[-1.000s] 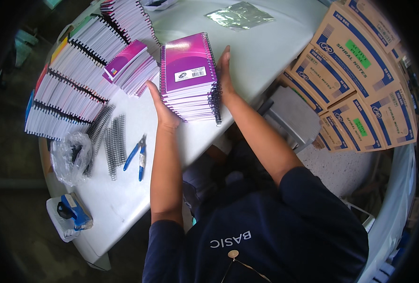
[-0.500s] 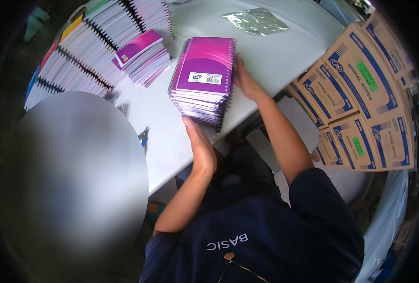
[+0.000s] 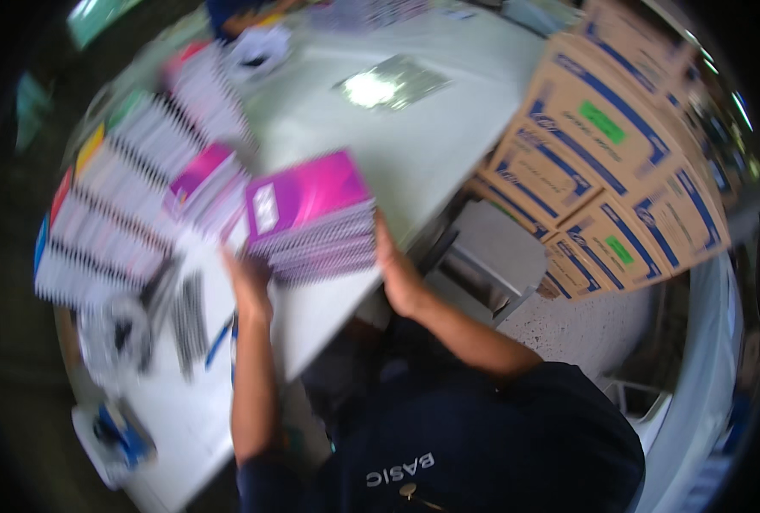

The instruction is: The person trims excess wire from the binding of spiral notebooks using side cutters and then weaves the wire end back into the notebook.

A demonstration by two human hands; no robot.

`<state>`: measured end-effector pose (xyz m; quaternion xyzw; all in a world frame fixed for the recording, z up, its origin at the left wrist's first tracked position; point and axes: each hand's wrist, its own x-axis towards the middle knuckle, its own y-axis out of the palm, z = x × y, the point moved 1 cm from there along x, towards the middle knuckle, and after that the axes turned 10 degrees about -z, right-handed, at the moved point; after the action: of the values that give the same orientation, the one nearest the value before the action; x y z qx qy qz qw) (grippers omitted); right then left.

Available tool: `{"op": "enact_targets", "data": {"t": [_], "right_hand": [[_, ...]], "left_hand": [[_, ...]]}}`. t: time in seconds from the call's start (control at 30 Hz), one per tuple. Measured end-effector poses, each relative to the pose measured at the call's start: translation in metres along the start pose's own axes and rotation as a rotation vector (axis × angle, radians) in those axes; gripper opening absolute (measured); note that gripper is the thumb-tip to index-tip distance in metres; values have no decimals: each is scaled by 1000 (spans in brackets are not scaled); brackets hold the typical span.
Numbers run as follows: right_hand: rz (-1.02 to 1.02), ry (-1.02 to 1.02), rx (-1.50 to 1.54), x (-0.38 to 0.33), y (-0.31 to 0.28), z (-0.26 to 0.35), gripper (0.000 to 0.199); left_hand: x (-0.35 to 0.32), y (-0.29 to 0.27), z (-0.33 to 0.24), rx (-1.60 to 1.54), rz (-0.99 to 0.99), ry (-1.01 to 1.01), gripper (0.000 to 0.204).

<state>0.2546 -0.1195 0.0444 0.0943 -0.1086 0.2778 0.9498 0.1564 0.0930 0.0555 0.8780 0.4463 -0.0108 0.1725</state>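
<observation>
A thick stack of spiral notebooks (image 3: 311, 195) with a purple-pink cover and a white label is on or just above the white table, its coil side toward me. At its near left corner, my left hand (image 3: 248, 284) is against the stack, its fingers partly hidden. On the right side, my right hand (image 3: 395, 267) presses along the edge, so the stack sits between both hands. A smaller pile of purple notebooks (image 3: 202, 175) lies just left of it. The picture is blurred by motion.
Rows of coil-bound notebooks (image 3: 132, 188) line the table's left side. Nearer are loose coils (image 3: 190, 325), a blue-handled tool (image 3: 219, 342) and a tape dispenser (image 3: 119, 438). A shiny clear packet (image 3: 397, 83) lies farther back. Cardboard boxes (image 3: 602, 171) and a grey chair (image 3: 499, 252) stand right.
The notebook stack has turned so its coil side faces me, and both hands have moved with it. My view has swung left, bringing the tape dispenser and a person's sleeve into sight.
</observation>
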Motion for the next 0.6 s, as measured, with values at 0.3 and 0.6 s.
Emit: {"op": "enact_targets", "data": {"t": [0.3, 0.6], "right_hand": [[-164, -505, -167, 66, 27, 48, 85], [-192, -522, -60, 65, 30, 43, 69]], "left_hand": [[-30, 48, -18, 176, -390, 831, 47], [-30, 54, -27, 285, -595, 937, 41]]}}
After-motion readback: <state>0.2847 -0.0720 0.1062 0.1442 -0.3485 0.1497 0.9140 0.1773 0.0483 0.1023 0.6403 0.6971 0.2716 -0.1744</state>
